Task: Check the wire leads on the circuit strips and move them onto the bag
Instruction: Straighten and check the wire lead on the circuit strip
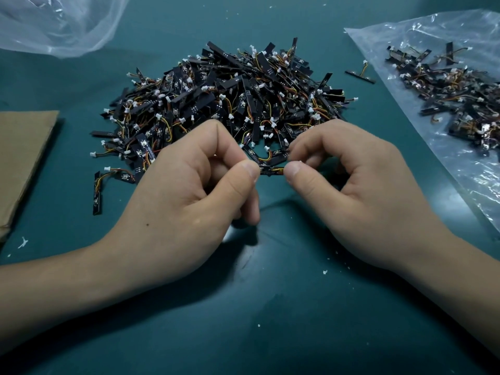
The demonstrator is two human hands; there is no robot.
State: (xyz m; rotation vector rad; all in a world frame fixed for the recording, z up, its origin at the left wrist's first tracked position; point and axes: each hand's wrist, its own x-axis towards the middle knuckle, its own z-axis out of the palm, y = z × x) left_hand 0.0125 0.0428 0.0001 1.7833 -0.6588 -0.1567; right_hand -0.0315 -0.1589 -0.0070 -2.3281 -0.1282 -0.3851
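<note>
A big heap of black circuit strips [230,101] with orange-yellow wire leads and white plugs lies in the middle of the teal table. Just in front of it, my left hand [189,190] and my right hand [351,190] pinch the two ends of one small circuit strip [272,170], held level above the table between thumbs and forefingers. A clear plastic bag [460,169] lies flat at the right with a smaller pile of strips [449,96] on it.
One lone strip [359,76] lies on the table between the heap and the bag. A few strays [97,193] sit left of the heap. Brown cardboard [21,158] lies at the left edge, a crumpled clear bag [59,23] at the top left.
</note>
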